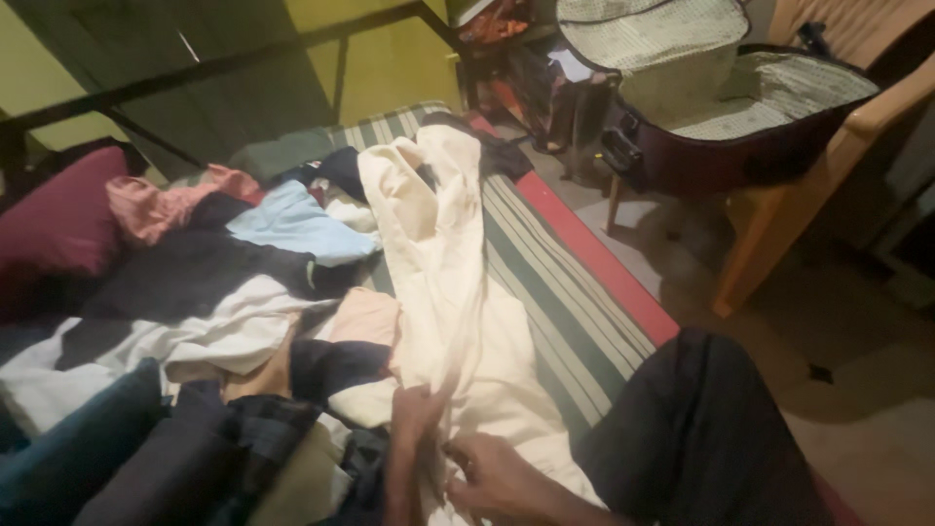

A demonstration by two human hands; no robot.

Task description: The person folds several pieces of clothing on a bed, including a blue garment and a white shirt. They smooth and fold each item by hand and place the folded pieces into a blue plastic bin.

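A long cream garment [443, 263] lies stretched along the striped bed [560, 292], from near its far end down to me. My left hand [414, 419] pinches the near end of this cream cloth from the left. My right hand [492, 477] grips the same cloth just to the right and lower, fingers curled into the fabric. My dark-trousered knee [701, 429] rests at the bed's edge on the right.
A heap of mixed clothes [214, 292], pink, light blue, black, white and navy, covers the bed's left half. A maroon pillow [58, 219] lies far left. An open dark suitcase [721, 107] sits on a wooden chair [808, 195] at the upper right.
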